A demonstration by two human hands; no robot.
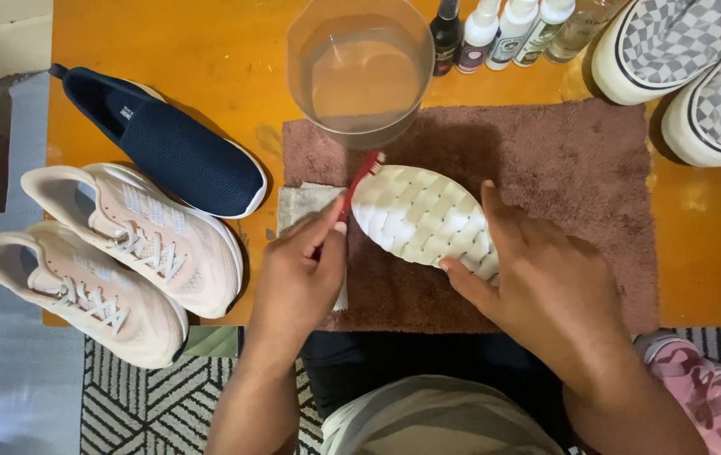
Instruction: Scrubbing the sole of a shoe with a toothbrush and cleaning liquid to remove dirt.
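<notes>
Sole-up, the white woven-tread shoe [426, 219] lies gripped under the right hand [546, 291], while the left hand [301, 278] pinches a red-handled toothbrush [359, 181] against its toe.

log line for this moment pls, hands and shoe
left hand: holds red toothbrush, bristles at toe of white shoe sole | right hand: steadies the shoe on brown towel | water bowl behind
</notes>
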